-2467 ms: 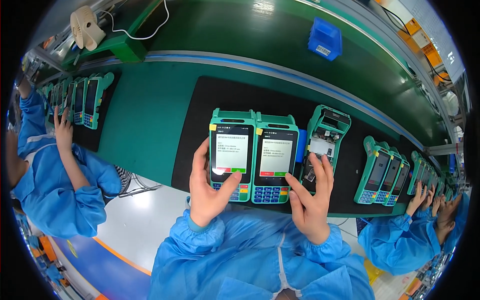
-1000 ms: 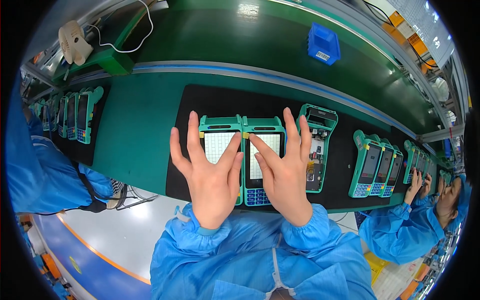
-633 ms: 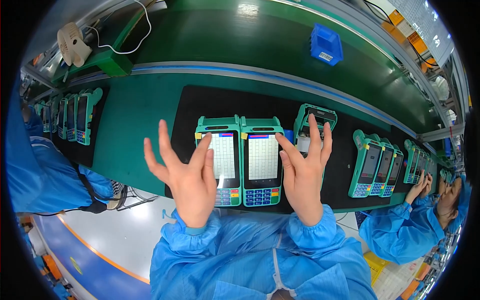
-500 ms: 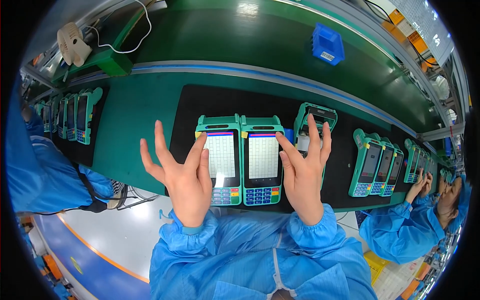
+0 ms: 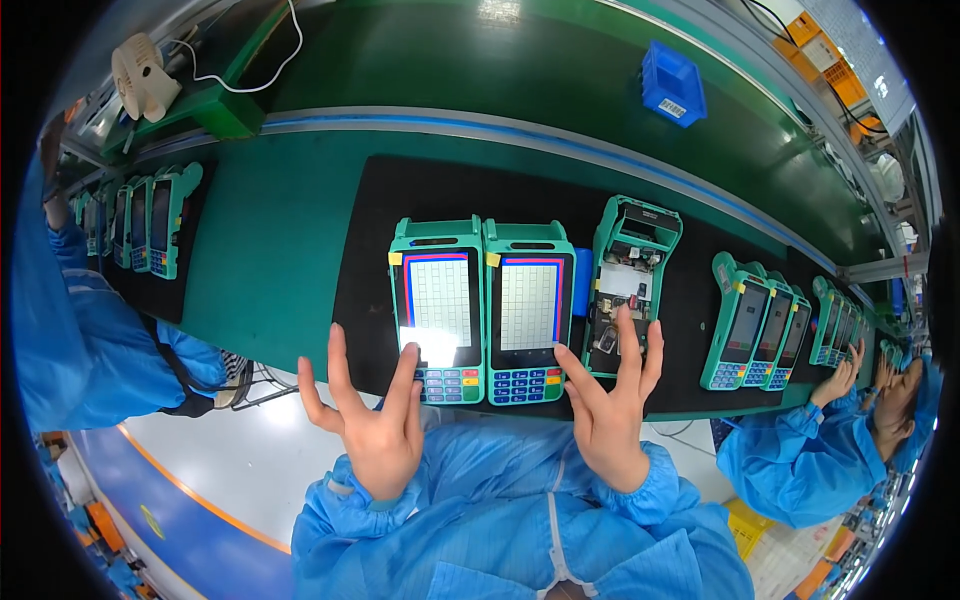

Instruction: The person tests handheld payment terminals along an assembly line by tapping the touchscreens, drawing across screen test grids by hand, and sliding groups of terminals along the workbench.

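Note:
Two green handheld payment terminals stand side by side in front of me, each with a lit white grid on its screen. My left hand [image 5: 380,435] has its fingers spread, the index fingertip at the lower part of the left terminal [image 5: 438,285]'s screen. Similarly spread, my right hand [image 5: 612,425] has its index fingertip at the lower right corner of the right terminal [image 5: 530,300]'s screen. Neither hand holds anything. Red and blue lines run along the top and sides of both grids. Glare covers the bottom of the left screen.
Right of the pair lies an opened terminal [image 5: 628,275] with its inner parts showing, on the black mat [image 5: 370,220]. More terminals [image 5: 745,325] stand farther right, others [image 5: 160,225] at the left. A blue bin [image 5: 672,85] sits at the back. A co-worker's hand [image 5: 840,378] is at right.
Both hands have slid toward me, from the screens' upper corners to their lower parts. Coloured lines now extend down the sides of the grids. More of the opened terminal shows.

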`<state>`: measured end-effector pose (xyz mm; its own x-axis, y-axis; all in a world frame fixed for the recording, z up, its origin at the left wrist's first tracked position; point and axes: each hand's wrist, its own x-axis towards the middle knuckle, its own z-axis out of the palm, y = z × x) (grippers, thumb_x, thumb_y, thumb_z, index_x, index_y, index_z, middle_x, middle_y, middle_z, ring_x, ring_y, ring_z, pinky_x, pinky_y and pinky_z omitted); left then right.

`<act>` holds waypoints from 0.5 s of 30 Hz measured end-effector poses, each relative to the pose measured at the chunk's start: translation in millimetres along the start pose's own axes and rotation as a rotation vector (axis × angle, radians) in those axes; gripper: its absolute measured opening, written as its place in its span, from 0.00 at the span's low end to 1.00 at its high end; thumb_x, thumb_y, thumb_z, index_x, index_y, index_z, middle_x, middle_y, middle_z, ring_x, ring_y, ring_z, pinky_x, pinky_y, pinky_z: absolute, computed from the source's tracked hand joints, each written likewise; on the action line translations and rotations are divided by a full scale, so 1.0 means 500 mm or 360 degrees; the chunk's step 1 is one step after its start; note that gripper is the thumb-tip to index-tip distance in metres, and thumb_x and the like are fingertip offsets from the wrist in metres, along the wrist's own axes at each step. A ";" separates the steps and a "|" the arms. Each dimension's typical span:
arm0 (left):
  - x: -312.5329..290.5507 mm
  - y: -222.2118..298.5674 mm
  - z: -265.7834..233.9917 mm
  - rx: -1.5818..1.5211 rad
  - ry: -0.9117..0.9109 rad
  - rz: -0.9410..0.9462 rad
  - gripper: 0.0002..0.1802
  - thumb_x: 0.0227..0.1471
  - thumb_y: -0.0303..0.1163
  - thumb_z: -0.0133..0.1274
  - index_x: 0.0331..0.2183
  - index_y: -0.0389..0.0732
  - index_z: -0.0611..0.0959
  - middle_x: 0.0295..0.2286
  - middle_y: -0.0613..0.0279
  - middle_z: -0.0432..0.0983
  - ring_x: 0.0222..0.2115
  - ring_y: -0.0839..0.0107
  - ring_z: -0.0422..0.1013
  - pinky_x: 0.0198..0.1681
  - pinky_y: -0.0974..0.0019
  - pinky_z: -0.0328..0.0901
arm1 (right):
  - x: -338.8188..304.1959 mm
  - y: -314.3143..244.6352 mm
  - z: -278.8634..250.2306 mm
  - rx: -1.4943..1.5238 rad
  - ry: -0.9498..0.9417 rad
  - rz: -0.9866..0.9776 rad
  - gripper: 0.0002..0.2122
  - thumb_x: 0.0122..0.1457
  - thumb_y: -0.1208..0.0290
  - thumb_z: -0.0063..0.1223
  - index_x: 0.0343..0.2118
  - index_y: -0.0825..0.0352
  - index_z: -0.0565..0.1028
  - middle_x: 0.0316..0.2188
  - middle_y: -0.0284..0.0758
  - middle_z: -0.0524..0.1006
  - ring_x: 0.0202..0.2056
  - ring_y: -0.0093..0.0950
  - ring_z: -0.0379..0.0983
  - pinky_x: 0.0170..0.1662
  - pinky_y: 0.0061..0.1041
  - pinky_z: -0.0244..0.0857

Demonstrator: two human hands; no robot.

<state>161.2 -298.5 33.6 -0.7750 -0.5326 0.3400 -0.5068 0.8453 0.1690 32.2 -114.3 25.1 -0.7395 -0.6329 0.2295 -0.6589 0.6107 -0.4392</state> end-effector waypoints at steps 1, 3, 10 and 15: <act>-0.002 -0.003 0.001 -0.0003 -0.0004 0.0002 0.17 0.45 0.27 0.60 0.41 0.51 0.84 0.59 0.43 0.51 0.60 0.35 0.34 0.61 0.48 0.43 | 0.001 0.000 0.001 0.0001 0.0011 -0.0002 0.20 0.48 0.78 0.59 0.46 0.51 0.78 0.63 0.49 0.51 0.64 0.55 0.37 0.62 0.58 0.32; -0.005 -0.006 0.004 -0.0098 0.0031 0.0032 0.18 0.47 0.24 0.58 0.41 0.52 0.84 0.60 0.45 0.51 0.61 0.39 0.35 0.61 0.46 0.39 | 0.004 0.002 -0.001 -0.0028 0.0001 -0.0004 0.19 0.51 0.79 0.57 0.45 0.51 0.79 0.64 0.47 0.49 0.64 0.55 0.34 0.62 0.53 0.35; 0.006 -0.011 0.009 -0.0076 0.0032 0.0110 0.21 0.40 0.26 0.65 0.40 0.52 0.85 0.59 0.44 0.52 0.60 0.38 0.33 0.60 0.49 0.45 | 0.015 -0.005 0.012 0.0013 0.0039 -0.0063 0.19 0.49 0.77 0.60 0.45 0.52 0.78 0.63 0.49 0.50 0.64 0.55 0.37 0.61 0.58 0.33; 0.023 0.017 0.016 -0.0203 0.0024 0.0184 0.21 0.39 0.27 0.64 0.40 0.52 0.85 0.59 0.44 0.54 0.60 0.39 0.35 0.61 0.49 0.42 | 0.032 -0.040 0.030 0.0097 0.0024 -0.0168 0.18 0.49 0.76 0.59 0.44 0.52 0.78 0.63 0.49 0.50 0.64 0.53 0.38 0.61 0.57 0.36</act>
<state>144.8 -297.7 31.6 -0.8190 -0.4316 0.3780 -0.3619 0.8999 0.2434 35.6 -144.0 24.4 -0.6688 -0.6844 0.2903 -0.7239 0.5106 -0.4639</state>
